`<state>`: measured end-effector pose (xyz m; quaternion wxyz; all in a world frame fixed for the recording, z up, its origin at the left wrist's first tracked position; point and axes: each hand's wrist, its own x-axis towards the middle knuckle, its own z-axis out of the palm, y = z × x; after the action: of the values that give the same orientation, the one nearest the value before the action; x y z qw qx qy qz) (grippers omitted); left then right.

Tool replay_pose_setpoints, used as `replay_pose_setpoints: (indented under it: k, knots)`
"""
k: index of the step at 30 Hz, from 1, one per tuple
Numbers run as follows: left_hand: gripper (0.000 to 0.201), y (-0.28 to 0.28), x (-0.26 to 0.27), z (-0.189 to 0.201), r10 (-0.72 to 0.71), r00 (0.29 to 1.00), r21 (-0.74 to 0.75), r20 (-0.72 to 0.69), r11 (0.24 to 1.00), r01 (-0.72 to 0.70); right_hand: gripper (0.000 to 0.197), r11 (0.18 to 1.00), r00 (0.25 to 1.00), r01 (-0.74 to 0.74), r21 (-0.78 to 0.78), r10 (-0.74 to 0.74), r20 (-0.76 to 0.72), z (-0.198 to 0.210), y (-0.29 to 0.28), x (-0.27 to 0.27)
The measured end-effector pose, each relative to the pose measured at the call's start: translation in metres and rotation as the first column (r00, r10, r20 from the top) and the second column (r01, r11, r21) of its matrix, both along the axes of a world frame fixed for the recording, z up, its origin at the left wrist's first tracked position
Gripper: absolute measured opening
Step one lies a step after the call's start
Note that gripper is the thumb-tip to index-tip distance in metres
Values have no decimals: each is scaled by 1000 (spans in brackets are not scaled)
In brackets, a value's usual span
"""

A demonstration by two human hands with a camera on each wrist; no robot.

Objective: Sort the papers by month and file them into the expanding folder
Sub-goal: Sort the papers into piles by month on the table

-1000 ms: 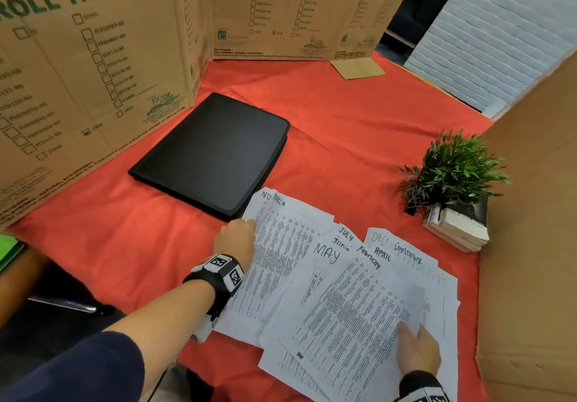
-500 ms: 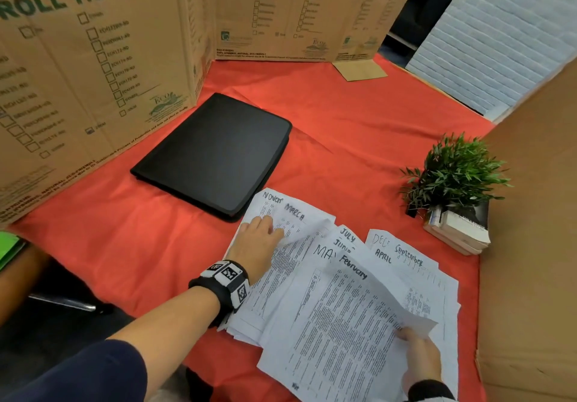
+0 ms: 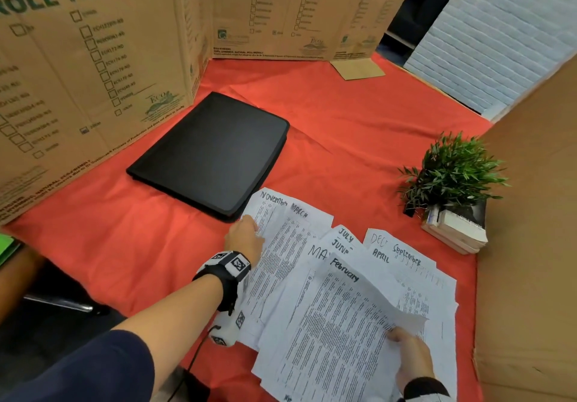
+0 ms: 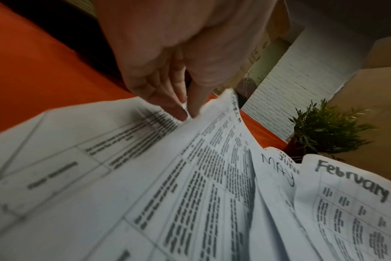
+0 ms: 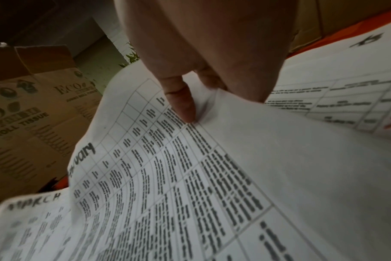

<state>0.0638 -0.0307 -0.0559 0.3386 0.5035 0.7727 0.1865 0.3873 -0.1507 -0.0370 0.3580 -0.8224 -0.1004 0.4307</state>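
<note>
Since a second ago the right hand [image 3: 412,358] has gone from lying flat on the February sheet [image 3: 337,326] to pinching its right edge between thumb and fingers, so that edge now curls up off the pile. The left hand [image 3: 245,239] has slid from the pile's top left corner onto the March sheet [image 3: 288,245]; its fingertips [image 4: 179,111] are bunched together, pinching that sheet's upper edge and lifting it slightly.

The papers [image 3: 402,264] lie fanned and overlapping on the red cloth [image 3: 93,239] at the near edge of the table — handwritten month names show at their tops, among them November, July, June, May, April and September. The black folder [image 3: 212,151] lies closed just beyond them, its near corner touching the November sheet.

A small green plant [image 3: 452,173] stands to the right beside a short stack of books [image 3: 456,229]. Printed cardboard boxes [image 3: 78,67] wall the far and left sides, and a plain cardboard panel [image 3: 530,229] closes the right.
</note>
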Motion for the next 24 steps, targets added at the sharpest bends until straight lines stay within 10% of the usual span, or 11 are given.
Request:
replay_pose_setpoints:
  k: [10,21,24]
  knots:
    - [30,-3,-5,5,-354,907,-243,-226,923,300,17,999,999,-45,-12,45,-17,1,2,2]
    - [37,7,-19,39,-509,737,-201,-445,859,472,16,998,999,-32,-45,32,-7,-13,0,8]
    - [52,11,-22,37,-514,784,-78,-348,849,522,16,997,1000,-27,-74,26,-6,-13,-1,7]
